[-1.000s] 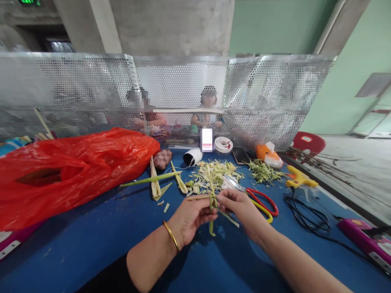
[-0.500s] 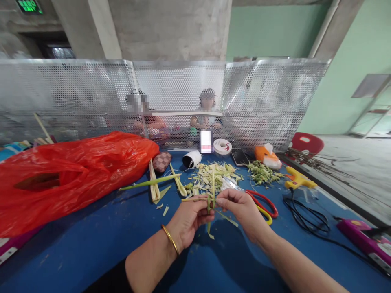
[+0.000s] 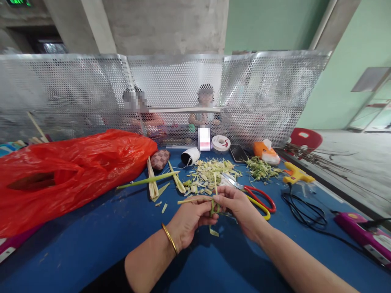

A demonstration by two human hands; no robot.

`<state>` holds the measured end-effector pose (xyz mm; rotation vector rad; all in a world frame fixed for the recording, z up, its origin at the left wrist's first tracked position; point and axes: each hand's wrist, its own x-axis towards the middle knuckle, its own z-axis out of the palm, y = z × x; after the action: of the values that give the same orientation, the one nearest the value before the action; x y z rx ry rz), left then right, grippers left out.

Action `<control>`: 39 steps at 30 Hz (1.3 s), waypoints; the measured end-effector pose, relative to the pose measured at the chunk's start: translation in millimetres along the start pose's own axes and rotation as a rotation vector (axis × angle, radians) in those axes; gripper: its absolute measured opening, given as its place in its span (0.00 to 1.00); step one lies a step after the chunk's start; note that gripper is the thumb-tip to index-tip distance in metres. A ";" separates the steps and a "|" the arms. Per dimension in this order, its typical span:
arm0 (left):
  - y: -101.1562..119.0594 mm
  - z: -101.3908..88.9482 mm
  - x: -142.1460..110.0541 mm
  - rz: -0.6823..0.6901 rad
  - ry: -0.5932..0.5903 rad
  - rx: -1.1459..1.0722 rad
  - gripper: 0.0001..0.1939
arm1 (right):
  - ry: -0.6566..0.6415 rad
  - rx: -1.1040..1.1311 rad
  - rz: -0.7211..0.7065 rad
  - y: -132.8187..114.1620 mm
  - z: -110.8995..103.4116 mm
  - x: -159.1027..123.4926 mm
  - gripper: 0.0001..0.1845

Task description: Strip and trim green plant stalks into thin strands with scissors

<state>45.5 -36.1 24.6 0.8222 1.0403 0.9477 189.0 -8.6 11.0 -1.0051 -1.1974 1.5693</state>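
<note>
Between my two hands is a small woven piece of green leaf strips, with strip ends poking up, left and down. My left hand, a gold bangle on its wrist, is closed on the piece from the left. From the right, my right hand pinches it with thumb and forefinger. Fingers hide part of the weave. Just beyond my right hand lie scissors with red and yellow handles. A heap of cut leaf bits spreads behind my hands.
A red plastic bag fills the left side. Leaf strips lie beside a checked pouch. At the right are a yellow glue gun, its black cord and a purple power strip. A perforated metal screen stands behind; people sit beyond it.
My right thumb and fingers have moved slightly left and up over the weave, against the upright strip. The left hand keeps its hold. The whole view has shifted a little.
</note>
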 end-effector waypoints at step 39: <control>6.7 -3.5 -0.5 0.013 0.110 -0.095 0.10 | 0.498 -0.336 -0.504 -5.4 -8.9 2.8 0.12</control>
<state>40.6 -33.7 29.7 0.7053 1.0768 1.0545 197.6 -3.0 14.3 -1.1112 -1.2466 0.6864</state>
